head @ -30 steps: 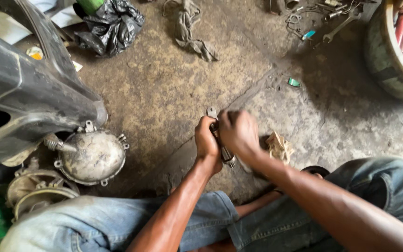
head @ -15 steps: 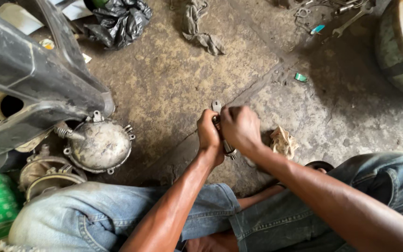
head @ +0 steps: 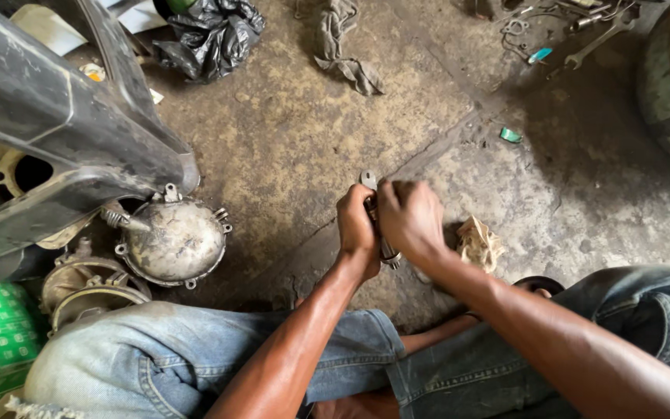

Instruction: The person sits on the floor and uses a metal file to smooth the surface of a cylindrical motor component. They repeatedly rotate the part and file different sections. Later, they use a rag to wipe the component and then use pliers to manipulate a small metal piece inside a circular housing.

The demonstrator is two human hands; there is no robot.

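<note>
While the person sat low on the floor, both hands worked a small grey metal part [head: 369, 180], flat and rounded at its top end, dull and grimy. It stood upright just right of the frame's centre, its top poking out above the knuckles and its lower end [head: 390, 256] showing under the palms. The left hand [head: 357, 225] was closed around it from the left, and the right hand [head: 410, 219] was curled over it from the right, fingers blurred. A crumpled tan rag [head: 480, 242] lay just beside the right wrist. Around them spread stained concrete floor [head: 288, 147], with a round metal engine cover [head: 174, 244] at the left, a black plastic bag [head: 212, 36] at the upper left and spanners [head: 595, 40] at the upper right.
</note>
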